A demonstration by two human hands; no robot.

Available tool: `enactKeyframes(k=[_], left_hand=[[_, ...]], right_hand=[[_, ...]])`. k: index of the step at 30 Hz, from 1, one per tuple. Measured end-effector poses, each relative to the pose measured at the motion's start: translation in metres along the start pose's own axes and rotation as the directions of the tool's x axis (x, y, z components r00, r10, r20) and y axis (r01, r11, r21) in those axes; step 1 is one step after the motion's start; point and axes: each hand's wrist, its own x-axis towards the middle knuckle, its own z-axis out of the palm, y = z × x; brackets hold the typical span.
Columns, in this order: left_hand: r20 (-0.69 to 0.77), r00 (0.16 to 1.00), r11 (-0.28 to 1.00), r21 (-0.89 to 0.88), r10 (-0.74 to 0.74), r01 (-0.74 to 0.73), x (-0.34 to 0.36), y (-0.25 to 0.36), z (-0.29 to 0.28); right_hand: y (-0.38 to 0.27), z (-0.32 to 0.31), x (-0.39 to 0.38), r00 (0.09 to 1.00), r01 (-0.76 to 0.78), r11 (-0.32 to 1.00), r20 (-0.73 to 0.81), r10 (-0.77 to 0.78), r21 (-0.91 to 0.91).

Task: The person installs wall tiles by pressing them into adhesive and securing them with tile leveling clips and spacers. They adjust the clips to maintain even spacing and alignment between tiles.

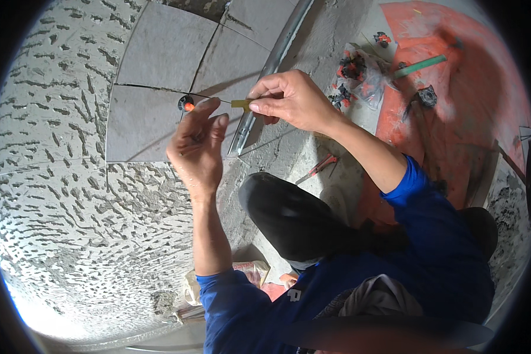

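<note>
Here's the right hand (298, 101), thumb and forefinger pinching a small yellow piece (241, 104) – it sits over the tiles (144, 130), just beside the metal strip (280, 53), near the line of the joint (149, 88). Whether it's in that joint, I can't tell from my end. The left hand (197, 141) is loosely curled, thumb apart from the fingers, close by the orange-and-black clip (186, 104).

The step looks like lining that yellow piece up with the joint. I'd want a light pinch, the piece square to the line, the left fingers kept off the clip so it isn't knocked, and no weight on the tile edge.

Now the surface: grey, scored all over with short gouges (59, 194) to the left, smooth pale tile beside it. Over right, a red sheet (416, 32) with a green stick (420, 66) on it, a clear bag (369, 88) of orange and black bits next to it – and a red-handled tool (318, 169) lying below the right forearm.
</note>
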Motion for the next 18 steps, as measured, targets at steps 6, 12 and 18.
enactKeyframes(k=[6,12,18], left_hand=[[-0.004,1.0,0.957,0.288,-0.023,0.024,-0.01,0.004,-0.01],[0.015,0.889,0.799,0.433,0.457,-0.418,-0.008,0.004,0.039],[0.252,0.856,0.888,-0.032,0.451,-0.459,-0.027,-0.004,0.068]], right_hand=[[0.015,0.008,0.004,0.999,0.047,0.98,0.016,-0.051,0.194],[0.008,0.0,0.012,0.883,0.407,0.91,-0.223,-0.413,-0.076],[0.024,-0.059,-0.003,0.943,0.159,0.972,-0.264,-0.201,-0.172]])
